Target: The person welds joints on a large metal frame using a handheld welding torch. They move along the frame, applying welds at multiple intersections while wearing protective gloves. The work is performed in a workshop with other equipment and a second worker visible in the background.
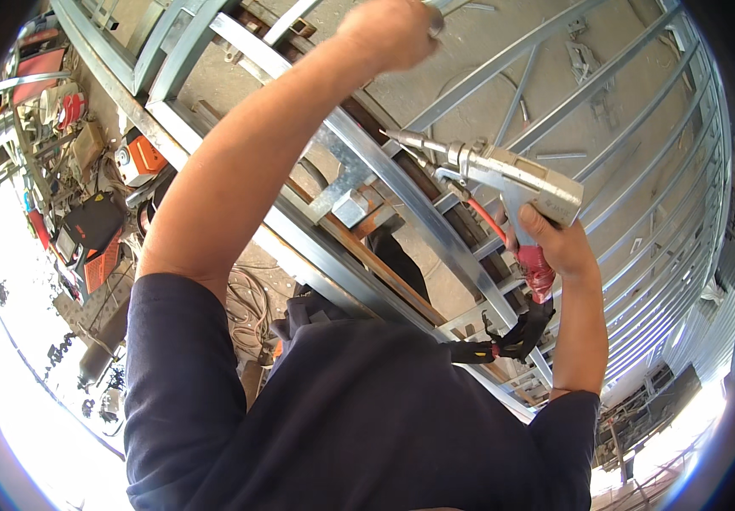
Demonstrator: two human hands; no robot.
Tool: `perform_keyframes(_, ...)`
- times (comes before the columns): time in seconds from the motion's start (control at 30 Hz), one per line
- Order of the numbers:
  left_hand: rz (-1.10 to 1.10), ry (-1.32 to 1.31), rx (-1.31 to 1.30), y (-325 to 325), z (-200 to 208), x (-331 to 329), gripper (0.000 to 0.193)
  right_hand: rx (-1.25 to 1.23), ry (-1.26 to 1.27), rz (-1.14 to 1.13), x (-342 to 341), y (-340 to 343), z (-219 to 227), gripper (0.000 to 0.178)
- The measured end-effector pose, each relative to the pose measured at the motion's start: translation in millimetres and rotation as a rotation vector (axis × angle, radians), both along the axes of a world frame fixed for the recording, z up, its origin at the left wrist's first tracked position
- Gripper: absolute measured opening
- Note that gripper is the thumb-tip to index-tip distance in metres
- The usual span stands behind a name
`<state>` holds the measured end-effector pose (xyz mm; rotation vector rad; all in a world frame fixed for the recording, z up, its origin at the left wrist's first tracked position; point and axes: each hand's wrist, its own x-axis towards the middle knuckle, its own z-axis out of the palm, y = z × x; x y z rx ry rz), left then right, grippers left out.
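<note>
My right hand [562, 247] is wrapped round the grip of a silver-grey welding gun [512, 175], with the thumb lying along its side. Its pointed nozzle aims left across the metal frame [444, 226]. Red wrapping [536, 271] covers the base of the grip, and a thin red tube [488, 218] runs along the underside. My left arm reaches up and across to the far side, where my left hand [389, 36] is closed in a fist. A small grey end pokes out beside its fingers, too little of it visible to name.
Long galvanized bars [631, 77] run in parallel on the right. A steel beam [214, 162] crosses under my left arm. Below the gun hangs a black sleeved cable [521, 336]. On the left lie an orange-and-black machine [139, 158], a black case [91, 223] and coiled hoses [250, 311].
</note>
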<state>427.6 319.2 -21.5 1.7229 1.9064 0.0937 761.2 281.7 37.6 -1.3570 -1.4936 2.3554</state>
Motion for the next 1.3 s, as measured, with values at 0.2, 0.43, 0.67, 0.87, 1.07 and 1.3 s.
perform_keyframes(0.2, -0.159, -0.096, -0.242, -8, -25, 41, 0.051, -0.047, 0.009, -0.015, 16, -12, -7, 0.061)
perform_keyframes(0.43, -0.075, -0.209, -0.296, -7, -24, 34, 0.059, -0.112, 0.024, 0.002, 12, -11, -21, 0.053)
perform_keyframes(0.67, -0.087, -0.196, -0.323, -5, -19, 36, 0.060, -0.053, 0.038, 0.038, 10, -12, -22, 0.052)
perform_keyframes(0.87, -0.064, -0.209, -0.317, -5, -25, 36, 0.060, -0.040, 0.070, 0.046, 10, -12, -23, 0.053)
perform_keyframes(1.07, -0.089, -0.165, -0.314, -5, -26, 38, 0.060, -0.097, 0.054, 0.049, 8, -8, -18, 0.052)
perform_keyframes(1.3, -0.112, -0.139, -0.357, -2, -20, 38, 0.060, -0.061, 0.041, 0.051, 10, -11, -19, 0.047)
